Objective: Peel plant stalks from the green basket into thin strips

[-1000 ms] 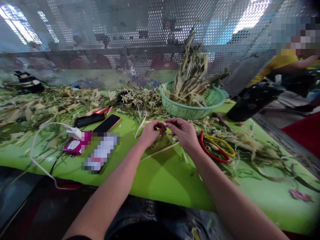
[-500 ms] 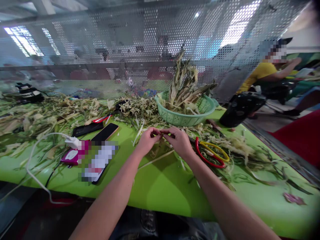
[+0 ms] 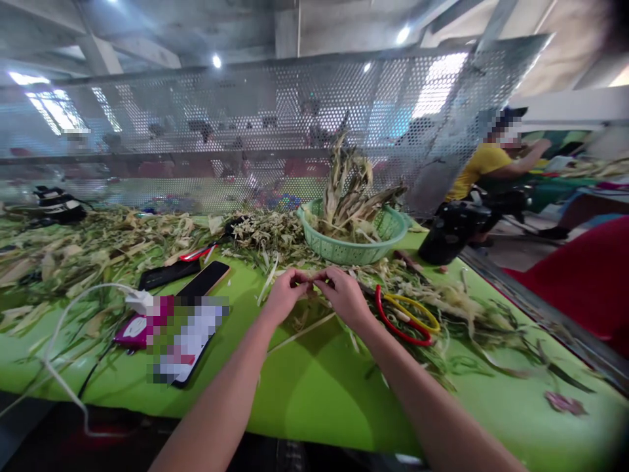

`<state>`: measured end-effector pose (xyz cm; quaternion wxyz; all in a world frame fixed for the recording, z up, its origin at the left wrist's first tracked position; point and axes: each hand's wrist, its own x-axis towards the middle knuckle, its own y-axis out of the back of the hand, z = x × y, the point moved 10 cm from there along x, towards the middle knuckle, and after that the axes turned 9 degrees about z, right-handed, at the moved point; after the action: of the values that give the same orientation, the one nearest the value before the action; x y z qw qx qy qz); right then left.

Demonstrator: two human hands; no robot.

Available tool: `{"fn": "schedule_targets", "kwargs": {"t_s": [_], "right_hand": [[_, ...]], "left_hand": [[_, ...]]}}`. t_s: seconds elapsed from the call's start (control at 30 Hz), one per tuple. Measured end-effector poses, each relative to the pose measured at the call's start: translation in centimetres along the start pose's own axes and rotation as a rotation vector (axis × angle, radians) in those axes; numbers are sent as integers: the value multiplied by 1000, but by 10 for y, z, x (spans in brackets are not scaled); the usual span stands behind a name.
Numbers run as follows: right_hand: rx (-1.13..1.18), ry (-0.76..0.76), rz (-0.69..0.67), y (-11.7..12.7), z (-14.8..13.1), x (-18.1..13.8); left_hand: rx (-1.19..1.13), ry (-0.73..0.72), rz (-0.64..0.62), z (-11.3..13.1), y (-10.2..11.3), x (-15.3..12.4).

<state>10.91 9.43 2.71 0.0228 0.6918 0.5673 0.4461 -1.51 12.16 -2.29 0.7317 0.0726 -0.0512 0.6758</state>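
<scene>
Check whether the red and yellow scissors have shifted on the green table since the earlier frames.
No. The scissors lie just right of the right hand, below the green basket, as before; only the camera has tilted up.

A communal craft workshop, as I see it through the head camera. A long green worktop (image 3: 314, 380) is strewn along its far edge with dried leaf strips (image 3: 98, 239); a perforated metal screen (image 3: 246, 131) divides rows of benches, a co-worker (image 3: 484, 174) sits beyond the right edge, and bare concrete beams (image 3: 162, 26) run overhead.
</scene>
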Motion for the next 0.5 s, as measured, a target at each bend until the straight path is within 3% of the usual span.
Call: {"fn": "schedule_targets", "kwargs": {"t_s": [0.5], "right_hand": [[9,43,-69,-8,-4,-5]], "left_hand": [[-21,23,99,-5,10,4]]}}
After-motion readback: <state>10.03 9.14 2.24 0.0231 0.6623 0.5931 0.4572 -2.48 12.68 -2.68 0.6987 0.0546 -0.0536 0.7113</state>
